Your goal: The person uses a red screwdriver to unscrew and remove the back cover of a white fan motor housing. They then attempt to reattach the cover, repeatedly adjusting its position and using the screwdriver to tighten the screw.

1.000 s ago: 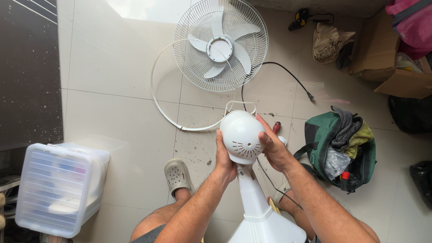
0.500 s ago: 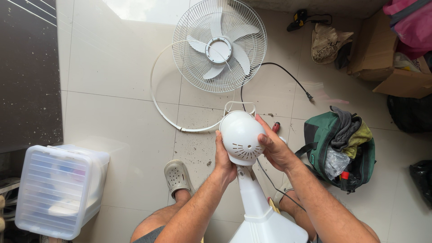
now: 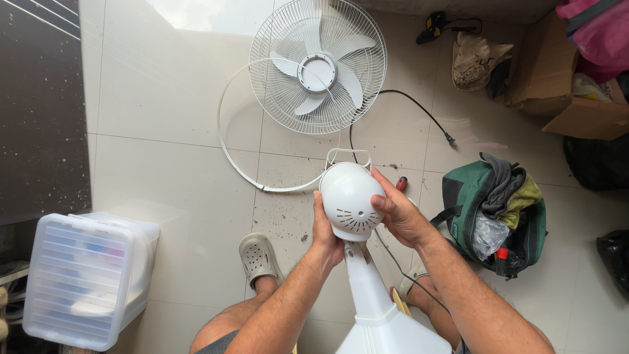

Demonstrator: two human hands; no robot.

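A pale tiled floor (image 3: pixel 164 177) is seen beneath everything. Far above the hands, a white fan grille with blades (image 3: pixel 319 65) is laid flat on the floor, with a loose white guard ring (image 3: pixel 226 141) lying partly under it, up and left of the left hand. Well to the lower left of the left hand, a clear plastic lidded bin (image 3: pixel 85 278) is stood. Right of the right hand, a green bag (image 3: pixel 495 210) stuffed with cloths is set on the floor; a cardboard box (image 3: pixel 563 85) is placed further up and right. Below the hands, a white fan stand column (image 3: pixel 370 298) is seen widening toward the camera. On top of it, the white domed motor housing (image 3: pixel 347 193) is held between both hands, vent holes facing down toward the camera, a small wire handle at its far edge. The left hand (image 3: pixel 325 233) is pressed closed against the housing's lower left side. The right hand (image 3: pixel 400 213) is wrapped on the housing's right side, thumb on the dome. A black power cord (image 3: pixel 419 111) is run across the floor above the right hand. A grey clog (image 3: pixel 257 259) is worn on the foot lower left of the left hand.
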